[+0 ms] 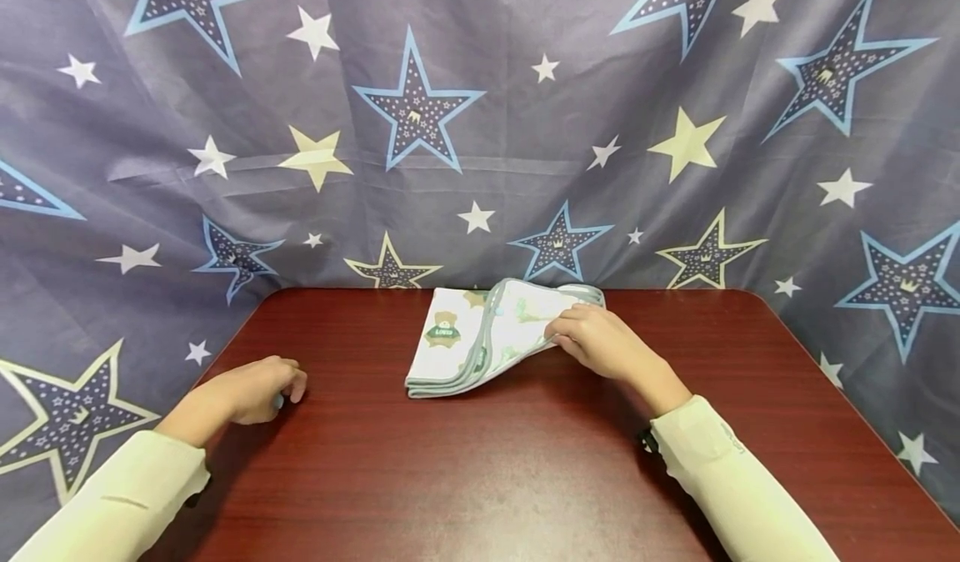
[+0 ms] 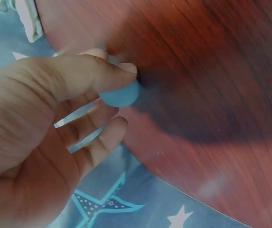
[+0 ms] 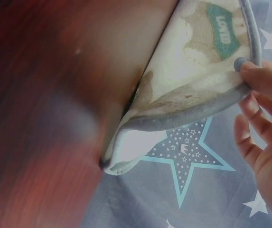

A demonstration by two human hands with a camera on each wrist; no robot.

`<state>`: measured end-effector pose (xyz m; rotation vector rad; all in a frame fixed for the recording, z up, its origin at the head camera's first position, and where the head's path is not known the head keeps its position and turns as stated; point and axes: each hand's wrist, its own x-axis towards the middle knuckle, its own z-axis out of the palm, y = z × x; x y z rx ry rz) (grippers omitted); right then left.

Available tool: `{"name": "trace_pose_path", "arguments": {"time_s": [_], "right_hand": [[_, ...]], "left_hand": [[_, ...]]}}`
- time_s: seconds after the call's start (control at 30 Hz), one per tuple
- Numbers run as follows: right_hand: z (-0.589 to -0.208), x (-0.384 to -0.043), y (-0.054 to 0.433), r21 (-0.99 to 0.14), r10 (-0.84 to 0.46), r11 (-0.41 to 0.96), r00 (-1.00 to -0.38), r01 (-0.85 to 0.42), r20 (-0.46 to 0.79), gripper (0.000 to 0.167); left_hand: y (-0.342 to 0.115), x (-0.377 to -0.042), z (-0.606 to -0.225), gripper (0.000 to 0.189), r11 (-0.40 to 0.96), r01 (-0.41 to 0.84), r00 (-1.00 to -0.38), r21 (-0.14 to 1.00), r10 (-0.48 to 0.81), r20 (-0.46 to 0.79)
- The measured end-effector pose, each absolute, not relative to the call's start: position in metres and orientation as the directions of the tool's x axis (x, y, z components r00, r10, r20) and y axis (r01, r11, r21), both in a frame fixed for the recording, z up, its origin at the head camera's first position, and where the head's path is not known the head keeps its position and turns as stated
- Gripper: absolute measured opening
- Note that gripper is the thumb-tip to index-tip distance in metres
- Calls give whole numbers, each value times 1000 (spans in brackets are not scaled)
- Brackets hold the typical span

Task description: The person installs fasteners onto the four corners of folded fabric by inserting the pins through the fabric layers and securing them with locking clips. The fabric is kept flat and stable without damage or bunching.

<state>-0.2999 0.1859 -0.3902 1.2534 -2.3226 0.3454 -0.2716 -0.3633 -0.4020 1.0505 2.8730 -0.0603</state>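
A folded white baby blanket (image 1: 450, 341), with grey-green trim and teddy bear prints, lies toward the back middle of the table. My right hand (image 1: 600, 341) pinches its trimmed edge at the right, and that part is lifted in a slant off the tabletop. In the right wrist view the thumb and fingers meet at the trim of the blanket (image 3: 188, 57), and a blue-grey spot shows at the thumb tip. Off to the left, my left hand (image 1: 258, 387) is held over the table, its thumb and finger pinching a small light-blue rounded thing (image 2: 120, 95).
The dark red-brown wooden table (image 1: 480, 470) has rounded back corners. Right behind it hangs a grey-blue curtain (image 1: 480, 62) printed with stars, which also runs along both sides. Pale sleeves (image 1: 120, 495) cover both forearms.
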Motion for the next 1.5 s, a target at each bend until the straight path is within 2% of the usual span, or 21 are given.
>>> {"name": "trace_pose_path", "arguments": {"time_s": [0.3,0.67,0.93,1.27,1.5], "right_hand": [[-390,-299,185,15,-717,551,-464,-835,519,13],[-391,-299,185,6,-715,554,-473,-832,515,12],[-392,-300,185,16,-715,554,-466,-832,522,15],[-390,-298,184,18,-714,553,-462,-833,526,15],[-389,-297,183,20,-714,557,-467,-830,521,15]], "left_hand": [[-372,-278,-407,23,811,583,-812,36,583,26],[-371,-285,-414,20,768,637,-767,67,623,151],[-369,-292,-421,23,778,624,-773,76,601,203],[-339,-301,-410,22,757,585,-808,293,510,296],[-313,-309,-407,19,738,575,-814,352,475,334]]}}
